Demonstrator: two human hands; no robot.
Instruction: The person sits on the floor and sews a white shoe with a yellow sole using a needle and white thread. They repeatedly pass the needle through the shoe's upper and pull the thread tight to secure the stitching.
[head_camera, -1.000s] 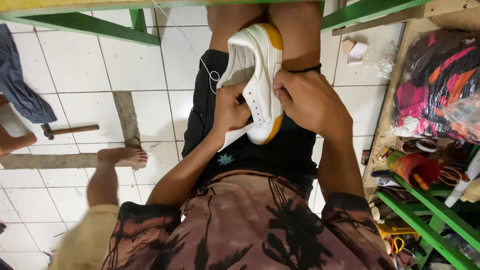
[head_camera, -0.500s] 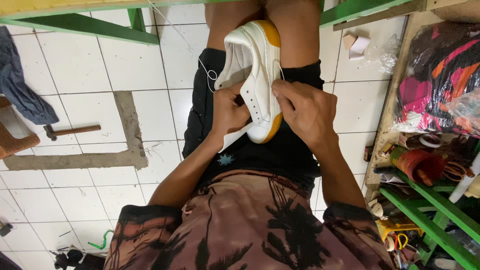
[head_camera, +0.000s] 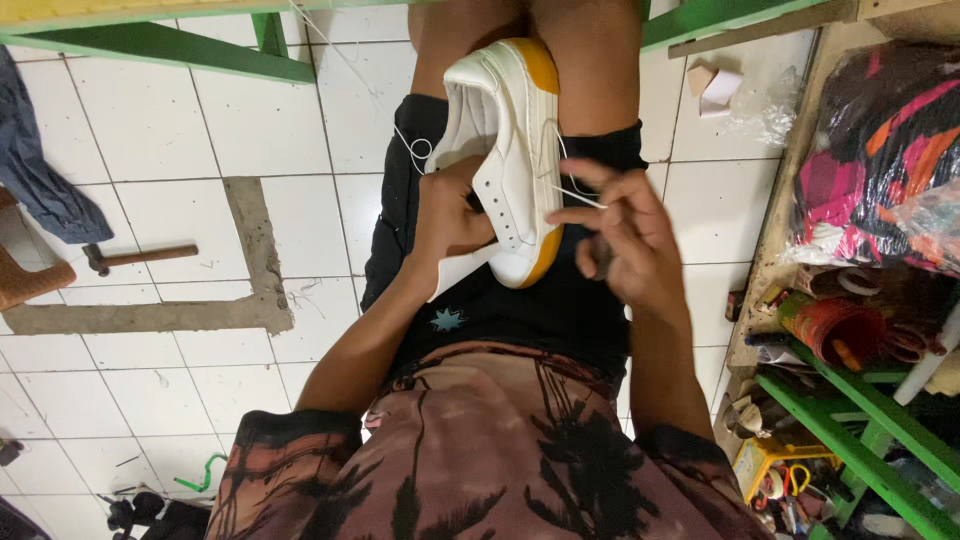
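Note:
A white shoe (head_camera: 505, 140) with a yellow sole lies on my lap between my knees, over black shorts. My left hand (head_camera: 450, 215) grips the shoe's side and tongue edge. My right hand (head_camera: 620, 235) is lifted just right of the shoe, thumb and forefinger pinched on a thin white thread (head_camera: 575, 195) that runs from the shoe's upper. Another loop of thread (head_camera: 412, 150) hangs off the shoe's left side.
White tiled floor with a grey cement patch (head_camera: 255, 260) lies left. A hammer (head_camera: 135, 258) rests on the tiles. Green shelving (head_camera: 860, 410) at right holds tape rolls, bags and small tools. A green table frame (head_camera: 160, 45) crosses the top.
My right hand has come off the shoe and pulled away to the right, drawing the thread out. A bare foot seen on the floor at left earlier is gone.

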